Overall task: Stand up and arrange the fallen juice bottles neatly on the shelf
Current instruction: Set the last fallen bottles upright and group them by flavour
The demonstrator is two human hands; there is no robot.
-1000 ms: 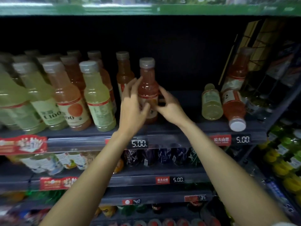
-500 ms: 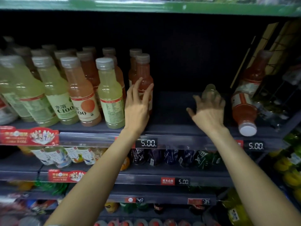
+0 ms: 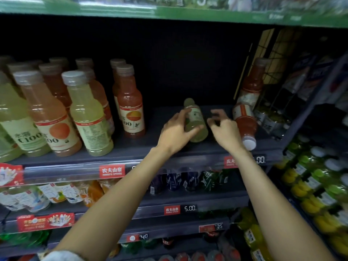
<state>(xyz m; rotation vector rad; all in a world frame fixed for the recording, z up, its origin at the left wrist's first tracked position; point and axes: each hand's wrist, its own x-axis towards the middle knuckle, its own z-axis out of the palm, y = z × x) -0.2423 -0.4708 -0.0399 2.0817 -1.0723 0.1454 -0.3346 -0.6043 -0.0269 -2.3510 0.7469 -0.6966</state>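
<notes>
- The left hand [image 3: 176, 131] lies on the fallen pale-yellow bottle [image 3: 195, 121], its thumb across the label and its fingers curled round the lower body, so it has hold of the bottle.
- That yellow bottle lies on its side on the dark shelf [image 3: 150, 146], roughly midway along it, with its base toward the front edge and its cap end pointing to the back.
- The right hand [image 3: 225, 129] is just to the right of the yellow bottle, its fingers bent and blurred; it seems to hold nothing, though whether a fingertip touches the bottle cannot be told.
- Just right of the right hand, a fallen red bottle [image 3: 244, 125] lies with its white cap [image 3: 249, 144] toward the front edge of the shelf.
- Behind it, a second red bottle [image 3: 251, 87] leans tilted against the wire rack [image 3: 276, 102] at the right end of the shelf.
- To the left, one red-orange bottle [image 3: 130, 102] stands upright, apart from the hands, with another close behind it.
- Further left stands a group of upright bottles [image 3: 56, 113], yellow and orange ones mixed, in rows running back.
- A red price tag [image 3: 112, 171] sits on the shelf's front rail, with more drinks on the lower shelves [image 3: 188, 198].
</notes>
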